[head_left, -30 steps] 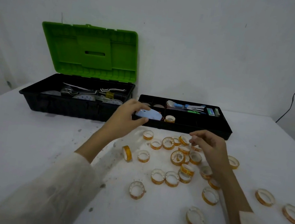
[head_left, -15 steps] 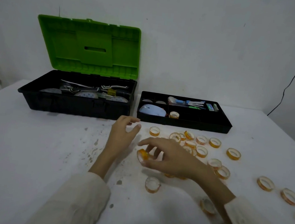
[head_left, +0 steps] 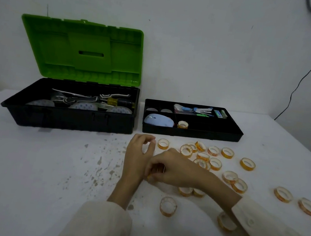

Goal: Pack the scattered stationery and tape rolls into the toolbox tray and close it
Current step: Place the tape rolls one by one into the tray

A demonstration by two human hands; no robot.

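Head: right hand [head_left: 171, 170] apparently pinches tape roll [head_left: 149, 177] beside left hand [head_left: 138, 155].

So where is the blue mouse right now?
In the head view, the blue mouse lies in the front-left compartment of the black tray, just left of a single tape roll. The green-lidded toolbox stands to the tray's left.

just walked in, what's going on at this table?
A person is packing the black tray beside the open toolbox. The right hand reaches across and pinches a tape roll close to the left wrist; the left hand rests on the table, fingers loosely curled, holding nothing. One roll and a blue mouse sit in the tray; the other rolls lie scattered on the table.
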